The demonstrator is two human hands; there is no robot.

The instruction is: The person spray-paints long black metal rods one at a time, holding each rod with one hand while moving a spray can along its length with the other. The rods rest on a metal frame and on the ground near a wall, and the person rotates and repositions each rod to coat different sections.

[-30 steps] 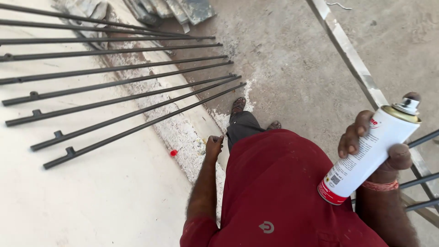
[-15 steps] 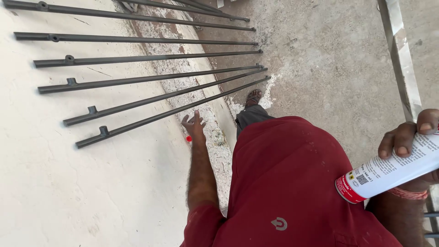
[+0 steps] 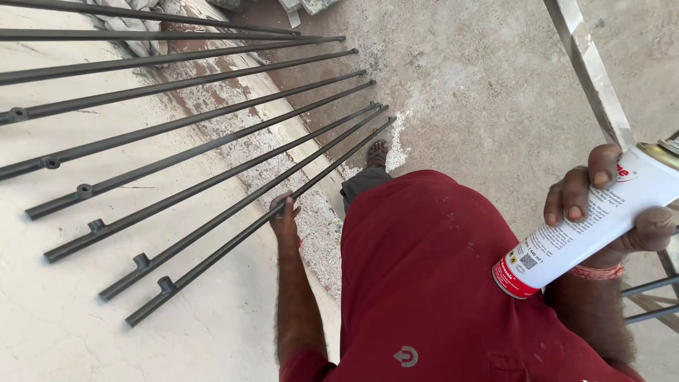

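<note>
My right hand (image 3: 608, 205) grips a white spray can (image 3: 587, 226) with a red base, held tilted at the right of the view above my dark red shirt. My left hand (image 3: 284, 216) reaches down and closes around the nearest of several dark metal bars (image 3: 233, 237), which lie side by side across a pale concrete ledge (image 3: 85, 332). Each bar carries small round lugs near its left end. My sandalled foot (image 3: 377, 152) stands on the grey floor just past the bar tips.
A silvery metal strip (image 3: 587, 71) runs diagonally along the floor at the upper right. More dark bars (image 3: 647, 301) show at the right edge behind my arm. Rubble and broken slabs (image 3: 304, 8) lie at the top. White powder streaks the ledge's edge.
My left hand has gone from hanging above the ledge to closing on the nearest bar. The view has shifted toward the bars, and the can has tilted flatter.
</note>
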